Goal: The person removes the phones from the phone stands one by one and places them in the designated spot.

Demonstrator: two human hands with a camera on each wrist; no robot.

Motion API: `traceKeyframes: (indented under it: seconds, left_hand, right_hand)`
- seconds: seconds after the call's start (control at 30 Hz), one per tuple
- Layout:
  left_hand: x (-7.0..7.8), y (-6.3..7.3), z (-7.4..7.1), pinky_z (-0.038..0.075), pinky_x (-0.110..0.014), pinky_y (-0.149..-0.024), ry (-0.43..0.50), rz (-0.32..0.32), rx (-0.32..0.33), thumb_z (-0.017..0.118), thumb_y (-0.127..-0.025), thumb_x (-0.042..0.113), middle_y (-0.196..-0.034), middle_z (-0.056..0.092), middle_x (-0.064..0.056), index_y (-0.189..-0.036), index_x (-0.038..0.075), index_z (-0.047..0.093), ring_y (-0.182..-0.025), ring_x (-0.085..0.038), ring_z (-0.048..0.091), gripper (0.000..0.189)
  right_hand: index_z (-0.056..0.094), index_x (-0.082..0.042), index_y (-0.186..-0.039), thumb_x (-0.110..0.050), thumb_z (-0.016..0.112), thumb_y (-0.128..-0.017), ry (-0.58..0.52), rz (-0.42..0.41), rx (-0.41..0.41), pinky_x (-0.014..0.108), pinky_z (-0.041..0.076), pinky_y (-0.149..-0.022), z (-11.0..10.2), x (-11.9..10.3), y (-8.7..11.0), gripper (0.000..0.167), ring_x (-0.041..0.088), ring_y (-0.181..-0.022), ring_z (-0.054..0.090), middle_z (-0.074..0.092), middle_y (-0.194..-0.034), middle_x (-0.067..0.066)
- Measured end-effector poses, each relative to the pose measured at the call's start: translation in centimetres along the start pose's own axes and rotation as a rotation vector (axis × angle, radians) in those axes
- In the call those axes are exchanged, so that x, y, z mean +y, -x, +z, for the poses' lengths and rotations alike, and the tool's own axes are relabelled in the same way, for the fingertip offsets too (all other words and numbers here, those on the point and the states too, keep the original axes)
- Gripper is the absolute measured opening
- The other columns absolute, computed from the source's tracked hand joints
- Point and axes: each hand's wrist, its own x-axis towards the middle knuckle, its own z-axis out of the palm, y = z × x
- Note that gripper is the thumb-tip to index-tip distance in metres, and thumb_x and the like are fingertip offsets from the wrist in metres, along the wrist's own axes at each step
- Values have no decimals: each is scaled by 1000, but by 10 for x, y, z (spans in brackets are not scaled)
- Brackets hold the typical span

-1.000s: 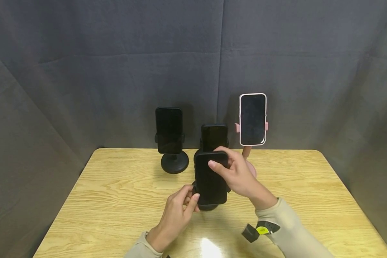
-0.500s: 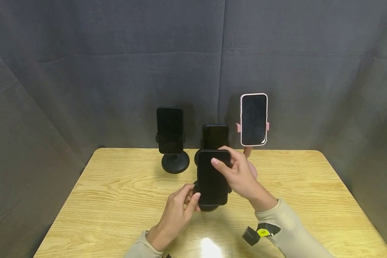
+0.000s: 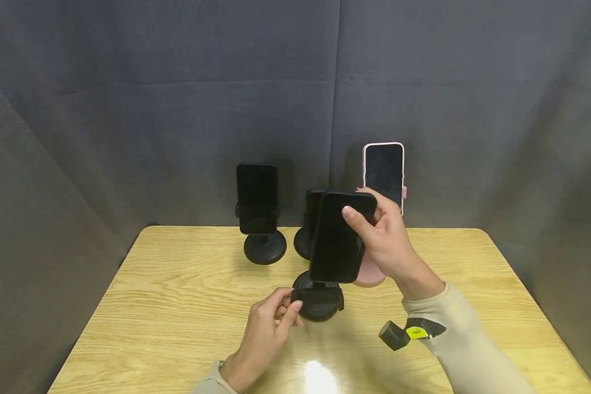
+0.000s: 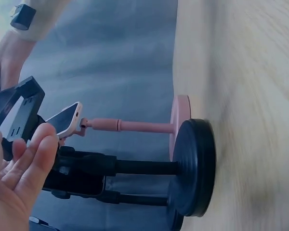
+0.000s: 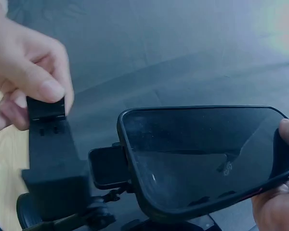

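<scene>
My right hand (image 3: 391, 243) grips a black smartphone (image 3: 336, 246) near its top right corner, thumb on the screen. The phone hangs tilted just above the front black phone holder (image 3: 320, 298). In the right wrist view, a gap separates the phone (image 5: 207, 154) from the holder's clamp (image 5: 58, 154). My left hand (image 3: 266, 334) pinches the clamp's left end between thumb and fingers. The left wrist view shows that hand (image 4: 24, 178) at the clamp, with the holder's stem running to its round base (image 4: 195, 166).
Behind stand a black holder with a black phone (image 3: 257, 197) at left, another black phone (image 3: 313, 208) partly hidden in the middle, and a white-cased phone (image 3: 384, 169) on a pink stand (image 3: 370, 273) at right. A grey curtain (image 3: 177, 109) backs the wooden table (image 3: 177, 306).
My right hand has lifted the smartphone up and to the right, out of the front holder, which now shows bare. The left hand has stayed at the clamp.
</scene>
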Motion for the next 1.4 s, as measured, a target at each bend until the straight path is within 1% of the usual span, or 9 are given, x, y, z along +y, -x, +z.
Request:
traceKeyframes:
  seconds: [0.1,0.23,0.37,0.47,0.73,0.97,1.2,1.3,1.4]
  left_hand:
    - [-1,-1,0,52,-11,-52,1,3,-6,65,-97,3,-70,70,-3,-104,-4,66,-60,-6,69,10]
    - [-2,-4,2,54,-13,-56,4,-1,-24,64,-98,4,-71,71,-3,-105,-4,66,-61,-5,69,11]
    - [-1,-7,3,54,-14,-54,3,-31,-15,64,-99,8,-70,71,-1,-105,-2,67,-61,-1,67,12]
    - [0,-8,3,55,-14,-56,-2,-42,-11,64,-99,9,-70,71,-1,-106,-3,67,-60,-3,68,14]
    - [0,-11,6,53,-13,-53,12,-36,16,65,-98,8,-71,71,-3,-102,-4,67,-56,-4,68,12]
    - [0,-13,9,52,-14,-49,56,-96,14,66,-99,11,-72,70,-4,-101,-2,67,-56,-7,68,13]
    - [2,-15,9,53,-18,-50,79,-173,-9,66,-99,13,-72,69,-3,-100,0,67,-56,-13,69,14]
    - [3,-16,8,56,-20,-53,78,-205,-23,66,-99,15,-73,70,-3,-102,-1,67,-57,-12,69,16]
    - [3,-17,8,58,-22,-55,72,-210,-26,66,-99,15,-74,70,-4,-103,-2,67,-57,-9,69,16]
  right_hand:
    - [66,-14,-105,6,54,-100,10,23,-8,30,64,-75,-3,-2,2,24,11,-88,76,76,-100,-4]
    - [66,-14,-106,8,53,-100,6,17,24,31,64,-73,-6,-1,5,27,11,-85,77,77,-99,-4]
    - [67,-15,-105,8,53,-100,14,30,40,30,64,-73,-6,-2,5,27,10,-84,76,77,-98,-5]
    - [67,-16,-103,9,52,-99,12,32,48,29,64,-73,-7,-2,7,29,9,-83,76,77,-96,-6]
    - [66,-14,-101,8,52,-99,46,31,57,30,64,-73,-13,-2,14,26,11,-84,76,77,-96,-5]
    - [66,-14,-101,7,53,-100,78,34,70,30,64,-70,-17,-5,17,25,11,-82,76,77,-94,-4]
    - [66,-16,-101,7,54,-99,128,53,87,29,64,-69,-21,-9,21,26,10,-81,75,77,-95,-6]
    - [67,-15,-101,7,55,-99,133,58,92,30,64,-69,-22,-10,24,25,11,-81,76,77,-94,-6]
    - [66,-14,-102,6,56,-99,135,68,98,31,64,-69,-24,-11,26,24,12,-81,76,77,-94,-5]
